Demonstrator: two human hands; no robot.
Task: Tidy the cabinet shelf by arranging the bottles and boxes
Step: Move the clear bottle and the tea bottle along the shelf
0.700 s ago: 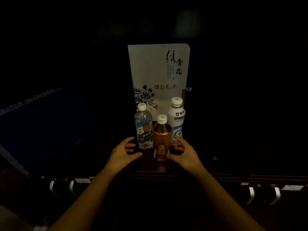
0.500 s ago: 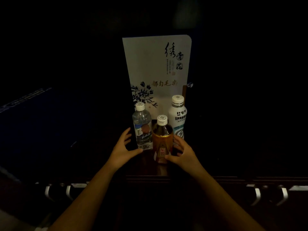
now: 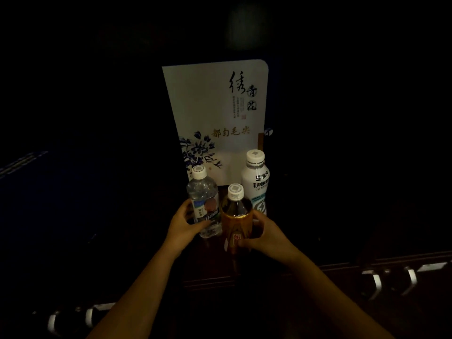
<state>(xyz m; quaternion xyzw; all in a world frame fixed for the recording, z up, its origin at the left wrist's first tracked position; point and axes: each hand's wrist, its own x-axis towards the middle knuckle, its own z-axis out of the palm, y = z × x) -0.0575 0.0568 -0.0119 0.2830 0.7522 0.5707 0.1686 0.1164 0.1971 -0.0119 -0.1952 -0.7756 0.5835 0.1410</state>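
Observation:
Three bottles stand on a dark wooden shelf (image 3: 210, 272) in front of a tall white box (image 3: 215, 113) printed with blue flowers and calligraphy. My left hand (image 3: 182, 226) is wrapped around the lower part of the clear water bottle (image 3: 204, 199) on the left. My right hand (image 3: 264, 237) grips the amber tea bottle (image 3: 236, 216) in the middle, fingers around its label. A white drink bottle (image 3: 255, 182) stands untouched behind and to the right. All three have white caps and stand upright.
The scene is very dark. Metal handles (image 3: 374, 285) show on the cabinet front at lower right, and more handles (image 3: 89, 316) at lower left. A dark blue surface (image 3: 49, 192) lies to the left.
Both hands have moved forward and closed: the left onto the clear water bottle, the right onto the amber tea bottle. Before, they hovered open beside the bottles.

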